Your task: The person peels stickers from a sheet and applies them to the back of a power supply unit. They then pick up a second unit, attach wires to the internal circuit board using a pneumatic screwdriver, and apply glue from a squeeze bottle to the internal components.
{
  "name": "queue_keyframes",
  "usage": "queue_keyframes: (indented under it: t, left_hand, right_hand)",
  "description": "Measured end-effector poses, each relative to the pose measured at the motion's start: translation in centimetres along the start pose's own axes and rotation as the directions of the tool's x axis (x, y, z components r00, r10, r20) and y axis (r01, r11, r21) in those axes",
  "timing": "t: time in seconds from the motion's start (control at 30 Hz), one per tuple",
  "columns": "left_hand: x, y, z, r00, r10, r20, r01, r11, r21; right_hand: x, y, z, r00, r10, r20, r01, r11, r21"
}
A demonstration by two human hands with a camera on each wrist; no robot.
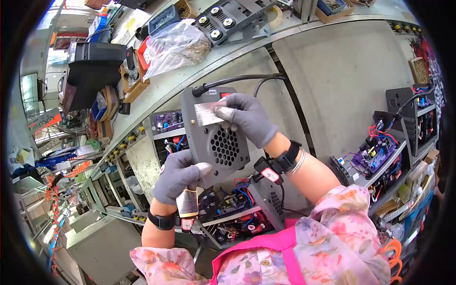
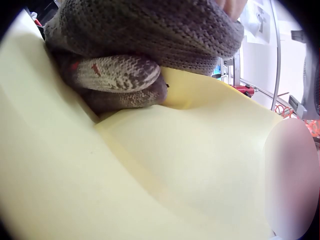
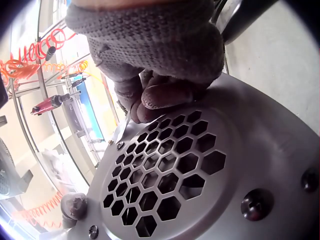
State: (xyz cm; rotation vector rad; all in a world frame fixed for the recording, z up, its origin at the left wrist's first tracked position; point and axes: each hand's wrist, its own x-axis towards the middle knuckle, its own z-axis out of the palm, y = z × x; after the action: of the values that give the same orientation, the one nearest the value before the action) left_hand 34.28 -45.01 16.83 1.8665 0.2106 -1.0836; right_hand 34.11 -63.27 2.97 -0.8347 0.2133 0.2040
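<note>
— Where is the silver label now?
— It is over the grey panel, beside the honeycomb vent; the right hand pinches it at one edge, between thumb and fingers; whether its whole back touches the panel, I cannot tell.
— And the left hand?
— Its thumb presses on the corner of the panel; its other fingers are curled on a yellowish sheet, which hangs below this hand in the head view.
— What else is near?
— A black cable comes from the panel's upper end; an open case with wires stands below; farther, a clear bag lies on the bench.
</note>
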Motion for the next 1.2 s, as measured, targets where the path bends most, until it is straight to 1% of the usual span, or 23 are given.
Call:
queue_keyframes:
  t: [0.13, 0.33, 0.43, 0.47, 0.5, 0.53, 0.57, 0.6, 0.7, 0.73, 0.77, 0.8, 0.9, 0.93, 1.0, 1.03, 1.07, 1.1, 1.17, 1.2]
  left_hand:
    - [0.1, 0.1, -0.2, 1.0, -0.017, 0.011, 0.017, 0.999, 0.042]
    - [0.4, -0.7, -0.3, 1.0, 0.001, 0.016, -0.001, 1.0, -0.011]
    - [0.5, -0.8, 0.0, 0.999, 0.026, -0.023, -0.026, 0.999, -0.024]
    - [0.6, -0.7, 0.0, 0.999, 0.028, -0.025, -0.028, 1.0, 0.002]
    - [0.7, -0.7, -0.1, 0.999, 0.03, -0.028, -0.029, 0.999, 0.029]
    - [0.7, -0.6, -0.2, 0.999, 0.032, -0.031, -0.03, 0.998, 0.056]
    - [0.7, -0.6, -0.1, 0.999, 0.031, -0.032, -0.03, 0.999, 0.036]
    - [0.8, -0.6, 0.0, 0.999, 0.031, -0.033, -0.03, 0.999, 0.017]
    - [0.9, -0.9, -0.1, 0.999, 0.027, -0.033, -0.027, 1.0, -0.004]
    - [1.0, -0.9, -0.2, 0.999, 0.026, -0.031, -0.026, 1.0, -0.004]
    - [1.0, -0.8, -0.2, 0.999, 0.032, -0.027, -0.032, 0.999, 0.005]
    - [1.1, -0.6, 0.0, 0.999, 0.038, -0.022, -0.037, 0.999, 0.011]
    - [1.7, -0.7, 0.3, 0.999, 0.043, -0.009, -0.043, 0.999, 0.01]
    - [2.0, -0.8, 0.5, 0.999, 0.049, -0.006, -0.049, 0.999, 0.005]
    - [2.6, -0.5, 1.2, 0.997, 0.059, -0.056, -0.061, 0.998, -0.03]
    - [3.1, -0.4, 1.7, 0.995, 0.066, -0.072, -0.07, 0.996, -0.051]
    - [4.0, -1.0, 1.8, 0.994, 0.062, -0.087, -0.069, 0.995, -0.077]
    - [4.4, -0.4, 2.1, 0.995, 0.054, -0.083, -0.055, 0.999, 0.0]
    - [6.3, -1.5, 2.0, 0.995, 0.068, -0.068, -0.065, 0.997, 0.042]
    - [7.0, -1.9, 2.2, 0.991, 0.122, -0.05, -0.119, 0.991, 0.058]
  right_hand:
    - [-0.1, -0.1, 0.1, 1.0, 0.001, -0.007, -0.001, 1.0, -0.014]
    - [-0.2, -0.6, 0.6, 0.999, -0.003, -0.041, 0.002, 0.999, -0.04]
    - [0.3, 0.7, 1.4, 0.97, -0.202, -0.136, 0.173, 0.965, -0.196]
    - [0.4, 1.1, 1.3, 0.953, -0.276, -0.123, 0.204, 0.888, -0.412]
    - [0.2, 0.5, 1.4, 0.932, -0.344, -0.109, 0.217, 0.776, -0.592]
    - [-0.2, -0.4, 1.7, 0.91, -0.407, -0.081, 0.216, 0.63, -0.746]
    - [-0.4, -1.0, 1.9, 0.886, -0.462, -0.038, 0.2, 0.455, -0.868]
    - [-0.5, -1.1, 1.8, 0.887, -0.461, 0.015, 0.175, 0.305, -0.936]
    - [-1.0, -1.7, 2.0, 0.934, -0.327, -0.145, -0.073, 0.224, -0.972]
    - [-1.1, -1.2, 2.0, 0.903, -0.428, -0.039, 0.024, 0.139, -0.99]
    - [-1.3, -0.3, 2.0, 0.855, -0.513, 0.073, 0.112, 0.044, -0.993]
    - [-1.7, -0.1, 2.3, 0.791, -0.582, 0.187, 0.188, -0.059, -0.98]
    - [-2.9, 0.3, 4.1, 0.813, -0.504, 0.293, 0.159, -0.292, -0.943]
    - [-2.5, 1.2, 3.7, 0.842, -0.492, 0.222, 0.139, -0.199, -0.97]
    - [-2.2, 2.6, 2.5, 0.933, -0.328, 0.147, 0.062, -0.257, -0.965]
    - [-2.2, 3.1, 1.8, 0.965, -0.244, 0.092, 0.017, -0.294, -0.956]
    - [-2.4, 3.7, 1.2, 0.97, -0.219, 0.107, 0.03, -0.328, -0.944]
    - [-3.0, 2.8, 1.1, 0.984, -0.154, 0.092, 0.045, -0.288, -0.956]
    - [-4.3, 0.9, 1.6, 0.997, -0.021, 0.08, 0.074, -0.195, -0.978]
    - [-5.4, 1.2, 1.1, 0.947, -0.27, 0.174, 0.117, -0.217, -0.969]
